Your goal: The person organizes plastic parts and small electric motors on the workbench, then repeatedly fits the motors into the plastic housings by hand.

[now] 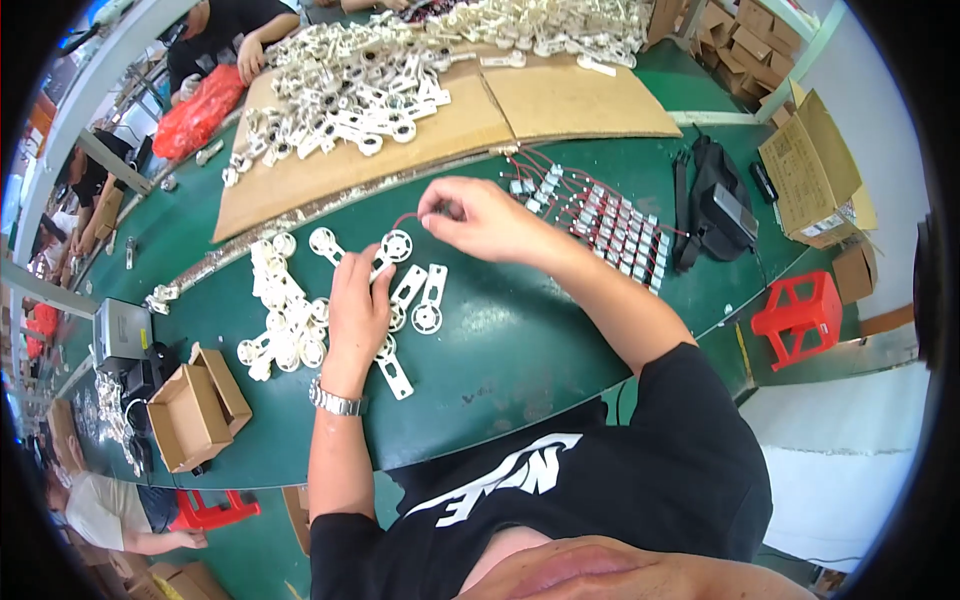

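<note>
My left hand is closed on a white plastic part whose round, spoked ring end sticks out past the fingers. Just right of that ring, my right hand pinches a thin red wire; a small dark piece shows at its fingertips, too small to name. More white plastic parts lie beside my left hand, and a heap of them sits to its left. Beyond my right forearm are rows of small silvery pieces with red wires.
A big pile of white parts covers flat cardboard at the back. Right of the wired pieces lie a black bag and an open carton. A small cardboard box stands at left. A co-worker's hand is near a red plastic bag.
</note>
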{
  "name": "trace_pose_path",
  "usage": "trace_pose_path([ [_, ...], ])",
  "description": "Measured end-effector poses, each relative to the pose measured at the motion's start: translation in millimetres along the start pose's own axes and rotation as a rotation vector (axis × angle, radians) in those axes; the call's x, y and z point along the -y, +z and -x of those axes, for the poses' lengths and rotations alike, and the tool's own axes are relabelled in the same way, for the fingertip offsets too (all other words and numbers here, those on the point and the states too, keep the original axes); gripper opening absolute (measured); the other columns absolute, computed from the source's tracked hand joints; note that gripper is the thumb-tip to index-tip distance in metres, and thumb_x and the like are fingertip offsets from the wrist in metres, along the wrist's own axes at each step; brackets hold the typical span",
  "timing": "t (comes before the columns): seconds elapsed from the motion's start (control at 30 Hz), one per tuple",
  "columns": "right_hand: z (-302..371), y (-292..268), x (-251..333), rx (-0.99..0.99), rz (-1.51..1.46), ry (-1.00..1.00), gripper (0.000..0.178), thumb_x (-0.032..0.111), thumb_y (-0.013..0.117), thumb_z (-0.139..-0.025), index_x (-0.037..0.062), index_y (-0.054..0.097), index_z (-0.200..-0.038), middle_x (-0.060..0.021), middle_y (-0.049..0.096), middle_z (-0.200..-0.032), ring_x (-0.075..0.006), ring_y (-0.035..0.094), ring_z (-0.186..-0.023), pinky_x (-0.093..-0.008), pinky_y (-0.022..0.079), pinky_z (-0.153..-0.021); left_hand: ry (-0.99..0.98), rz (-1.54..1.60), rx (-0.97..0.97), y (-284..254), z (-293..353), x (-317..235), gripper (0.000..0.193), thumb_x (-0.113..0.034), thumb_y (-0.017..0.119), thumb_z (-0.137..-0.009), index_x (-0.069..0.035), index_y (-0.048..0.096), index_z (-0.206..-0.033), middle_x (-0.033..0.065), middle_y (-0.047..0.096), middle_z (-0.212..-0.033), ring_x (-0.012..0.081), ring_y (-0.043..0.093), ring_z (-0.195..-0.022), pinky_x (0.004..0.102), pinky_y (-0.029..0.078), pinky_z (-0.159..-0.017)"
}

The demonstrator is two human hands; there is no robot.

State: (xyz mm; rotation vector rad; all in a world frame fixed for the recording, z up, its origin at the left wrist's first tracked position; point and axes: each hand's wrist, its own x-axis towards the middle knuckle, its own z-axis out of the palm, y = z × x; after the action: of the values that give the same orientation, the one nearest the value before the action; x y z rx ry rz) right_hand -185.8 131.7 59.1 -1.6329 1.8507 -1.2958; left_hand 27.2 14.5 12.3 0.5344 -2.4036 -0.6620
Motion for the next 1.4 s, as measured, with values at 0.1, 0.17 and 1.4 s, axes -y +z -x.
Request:
trace_pose_path([
  [0.1, 2, -2, 13, 0.076, -0.104, 0.077, 0.015, 0.016, 0.068, -0.099, 0.0019, 0.065, -0.104, -0.0002, 0.063, -0.077, -0.0073, 0.055, -0.068, -0.0268, 0.046, -0.059, -0.002, -0.045, -0.027, -1, 0, 1, 0.029, -0.01, 0.065, -0.099, 0.001, 0.063, -0.126, 0.0173, 0.061, -0.103, 0.0377, 0.06, -0.101, 0.0459, 0.05, -0.087],
  [0.17, 0, -4, 14, 0.163, -0.386, 0.109, 0.016, 0.017, 0.068, -0.1, 0.0026, 0.064, -0.106, 0.0008, 0.064, -0.084, -0.0076, 0.058, -0.072, -0.0263, 0.048, -0.06, 0.015, -0.042, -0.049, 0, 0, 4, 0.029, -0.011, 0.066, -0.099, 0.001, 0.063, -0.125, 0.0168, 0.062, -0.103, 0.0371, 0.06, -0.1, 0.046, 0.05, -0.087],
  [1.4, 175, -185, 11, -0.082, 0.208, 0.004, 0.026, 0.017, 0.069, -0.096, 0.0007, 0.065, -0.116, -0.0179, 0.067, -0.105, -0.0378, 0.067, -0.095, -0.0453, 0.055, -0.083, 0.932, -0.722, 0.651, 241, -310, -133, 0.043, -0.039, 0.059, -0.1, 0.004, 0.062, -0.102, 0.0262, 0.071, -0.078, 0.0443, 0.071, -0.073, 0.0527, 0.058, -0.072],
])
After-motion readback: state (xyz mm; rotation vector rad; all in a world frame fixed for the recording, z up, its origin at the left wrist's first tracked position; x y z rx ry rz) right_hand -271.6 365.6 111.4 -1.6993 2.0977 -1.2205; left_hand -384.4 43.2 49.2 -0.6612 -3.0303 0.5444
